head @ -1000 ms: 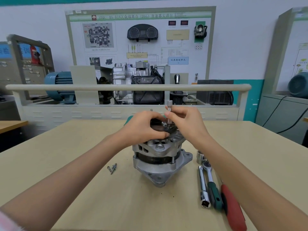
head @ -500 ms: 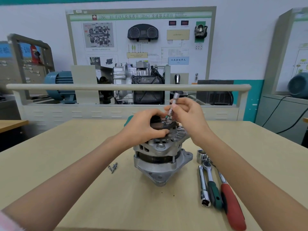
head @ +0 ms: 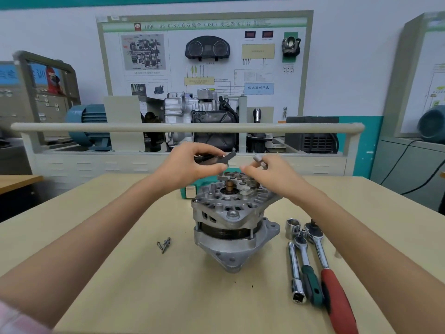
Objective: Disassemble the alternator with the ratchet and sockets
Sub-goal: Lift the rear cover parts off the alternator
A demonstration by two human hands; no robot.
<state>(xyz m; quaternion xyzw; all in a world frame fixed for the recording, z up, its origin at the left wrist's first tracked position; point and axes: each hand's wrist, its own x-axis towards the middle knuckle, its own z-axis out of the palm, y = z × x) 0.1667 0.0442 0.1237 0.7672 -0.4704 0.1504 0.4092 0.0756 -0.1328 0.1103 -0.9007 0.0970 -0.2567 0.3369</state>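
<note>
**Two hands above the upright alternator, each holding a small part**

The left hand (head: 190, 168) pinches a dark, flat component (head: 216, 159) between thumb and curled fingers; this grip is clamped on the part, which is held clear of the alternator (head: 232, 220) and just above its top face. The right hand (head: 272, 175) has its fingers curled around a small silver tool bit (head: 259, 160), whose tip projects upward and to the left from the grip. The two hands are near each other but apart, with a narrow gap between thumb tips directly over the alternator's exposed rear end. Both forearms reach in from the lower corners of the view and converge over the centre, wrists raised above the tabletop (head: 120, 273).

The alternator stands upright on the tabletop directly below the hands, its copper-coloured shaft end (head: 228, 188) visible on top. To its left lie a few loose screws (head: 164, 244). To its right lie a loose socket (head: 292, 227), a chrome extension bar (head: 296, 273), a green-handled ratchet (head: 309, 273) and a red-handled ratchet (head: 332, 280), side by side and well apart from either hand. A green box (head: 190, 190) sits behind the alternator.
</note>
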